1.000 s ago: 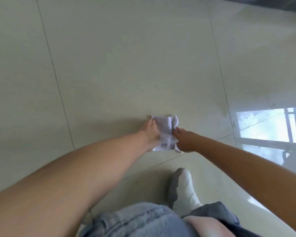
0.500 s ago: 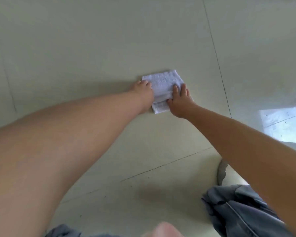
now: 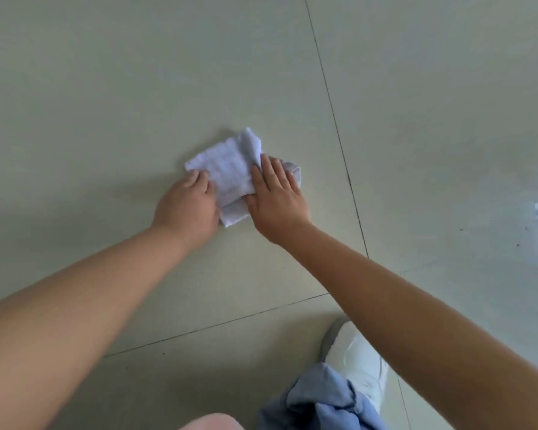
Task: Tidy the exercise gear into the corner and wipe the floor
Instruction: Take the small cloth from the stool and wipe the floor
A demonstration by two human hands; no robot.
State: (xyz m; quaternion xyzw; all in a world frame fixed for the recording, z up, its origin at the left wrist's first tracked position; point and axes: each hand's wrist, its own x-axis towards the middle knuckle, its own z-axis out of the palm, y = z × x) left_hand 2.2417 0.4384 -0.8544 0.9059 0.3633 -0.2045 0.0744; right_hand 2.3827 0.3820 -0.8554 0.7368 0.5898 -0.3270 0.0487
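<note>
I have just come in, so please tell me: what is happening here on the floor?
A person is wiping the tiled floor with a white cloth. Both hands press it flat: the left hand on its near left edge, the right hand on its right side. No exercise gear is in view.
</note>
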